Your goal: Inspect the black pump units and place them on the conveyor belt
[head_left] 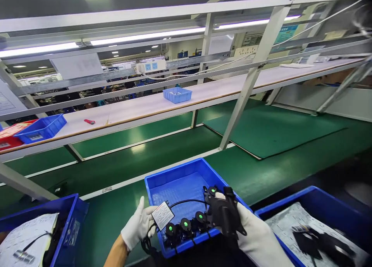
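Observation:
Both my hands wear white gloves and hold one black device over a blue tray (177, 183). My right hand (255, 236) is closed round the black plastic housing (223, 214). A row of black round parts with green centres (186, 224) runs from the housing toward my left hand. My left hand (139, 225) grips the black cable (186, 202) where a white printed label (162, 215) hangs. The inside of the tray holds nothing that I can see.
A blue bin (319, 199) at the right holds printed paper and black parts. Another blue bin (69, 212) at the left holds paper and a cable. Green matting covers the bench. A raised white shelf carries a small blue tray (177, 94), a blue bin (42, 128) and a red tool (89, 121).

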`<action>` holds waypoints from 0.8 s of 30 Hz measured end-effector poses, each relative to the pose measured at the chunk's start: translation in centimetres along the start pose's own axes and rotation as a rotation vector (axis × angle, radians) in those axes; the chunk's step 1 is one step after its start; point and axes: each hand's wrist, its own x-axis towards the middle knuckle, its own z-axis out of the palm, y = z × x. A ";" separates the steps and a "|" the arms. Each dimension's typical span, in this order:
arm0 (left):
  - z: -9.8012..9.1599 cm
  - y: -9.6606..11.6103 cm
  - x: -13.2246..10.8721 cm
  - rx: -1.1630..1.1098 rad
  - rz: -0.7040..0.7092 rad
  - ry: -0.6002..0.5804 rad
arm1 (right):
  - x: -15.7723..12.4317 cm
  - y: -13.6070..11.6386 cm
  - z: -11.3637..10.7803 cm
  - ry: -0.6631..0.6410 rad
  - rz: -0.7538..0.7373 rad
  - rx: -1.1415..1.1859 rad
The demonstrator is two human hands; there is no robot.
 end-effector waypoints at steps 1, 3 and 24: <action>0.0 0.0 0.0 -0.002 -0.002 0.005 | 0.1 -0.4 0.1 -0.013 0.015 0.005; -0.2 0.2 -0.1 0.006 0.001 0.010 | 0.3 -1.3 0.2 -0.057 0.063 0.032; -3.3 1.2 -1.9 -0.053 0.034 0.174 | 0.5 -3.4 0.5 -0.094 0.052 0.162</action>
